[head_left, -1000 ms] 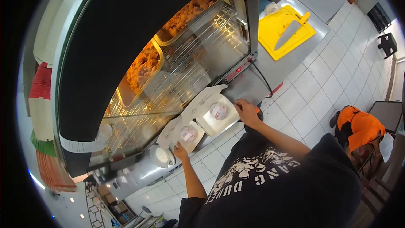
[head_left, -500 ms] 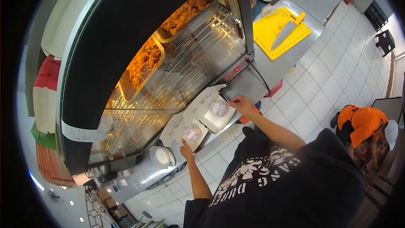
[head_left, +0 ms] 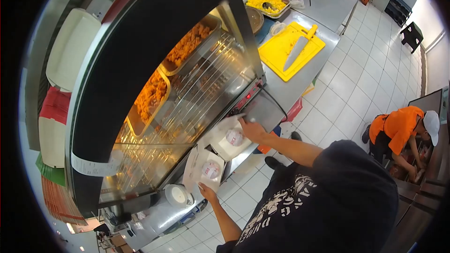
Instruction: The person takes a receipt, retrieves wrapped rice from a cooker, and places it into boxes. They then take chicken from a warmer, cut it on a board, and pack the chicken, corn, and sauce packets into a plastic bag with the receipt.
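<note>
Two open white cardboard takeaway boxes lie side by side on the metal counter ledge before the glass display cabinet. In the upper takeaway box (head_left: 226, 149) sits a round white-wrapped packet (head_left: 235, 137) with red print. The lower takeaway box (head_left: 200, 165) holds a similar wrapped packet (head_left: 211, 169), its lid leaning back towards the cabinet. My right hand (head_left: 253, 131) is closed on the edge of the upper box's lid (head_left: 223, 126), which is partly raised. My left hand (head_left: 207, 192) pinches the near corner of the lower box.
The display cabinet (head_left: 255, 65) holds trays of orange fried food (head_left: 151, 94) above wire racks. A knife (head_left: 296, 52) rests on a yellow cutting board (head_left: 276, 51). A round white tub (head_left: 178, 196) stands at lower left. A person in orange (head_left: 396, 129) bends down at right.
My right hand has gone from the upper box's side corner to its lid edge, and the lid is tilted more inward. My left hand stays at the lower box. The camera view has shifted.
</note>
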### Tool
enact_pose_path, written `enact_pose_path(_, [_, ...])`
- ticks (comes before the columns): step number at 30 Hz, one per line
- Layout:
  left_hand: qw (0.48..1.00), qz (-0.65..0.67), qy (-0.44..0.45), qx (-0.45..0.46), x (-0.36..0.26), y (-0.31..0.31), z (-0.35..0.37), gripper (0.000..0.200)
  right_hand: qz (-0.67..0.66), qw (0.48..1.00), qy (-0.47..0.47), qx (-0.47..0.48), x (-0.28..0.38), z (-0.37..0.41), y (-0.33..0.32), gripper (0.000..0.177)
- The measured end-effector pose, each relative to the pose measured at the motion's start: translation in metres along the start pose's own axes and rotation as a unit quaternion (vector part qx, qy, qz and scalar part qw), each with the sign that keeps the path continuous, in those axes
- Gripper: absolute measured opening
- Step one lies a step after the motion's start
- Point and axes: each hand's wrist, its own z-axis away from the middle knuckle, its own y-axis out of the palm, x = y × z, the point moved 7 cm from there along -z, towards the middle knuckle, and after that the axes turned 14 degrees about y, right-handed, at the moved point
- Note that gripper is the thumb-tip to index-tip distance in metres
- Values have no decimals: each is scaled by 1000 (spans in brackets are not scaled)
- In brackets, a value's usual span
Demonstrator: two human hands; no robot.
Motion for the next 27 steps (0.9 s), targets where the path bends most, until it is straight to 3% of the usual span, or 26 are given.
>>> enact_pose_path(4, [994,99,16,32,1,13,59,69,-90,994,-46,-31,-61,38,-9,51])
enact_pose_path(8, [993,94,40,62,-116,37,141,66,-121,991,-46,25,-150,76,-43,50])
enact_pose_path(10, [981,116,20,155,-143,79,156,64,-148,988,-11,37,-199,97,-103,44])
enact_pose_path(11, [971,129,8,199,-154,107,170,63,-148,988,21,39,-230,103,-138,40])
enact_pose_path(12, [974,-44,55,214,-134,137,172,59,-108,994,5,-24,-284,96,-150,33])
enact_pose_path(13, [942,-225,102,226,-114,156,170,55,-77,993,-4,-85,-330,99,-153,26])
enact_pose_path(15, [959,-96,27,265,-214,232,197,55,-152,974,127,-113,-398,93,-235,25])
enact_pose_path(16, [957,-43,3,288,-256,274,209,55,-134,966,150,-165,-429,89,-275,28])
enact_pose_path(19, [933,-11,65,353,-274,397,213,57,-48,924,142,-353,-502,60,-390,36])
enact_pose_path(21, [920,5,106,377,-342,455,224,56,-114,904,179,-372,-562,6,-443,40])
enact_pose_path(24, [904,37,135,405,-433,531,240,55,-103,883,272,-367,-600,-66,-522,46])
enact_pose_path(27, [889,60,152,427,-471,615,248,57,-58,882,302,-356,-626,-135,-573,48])
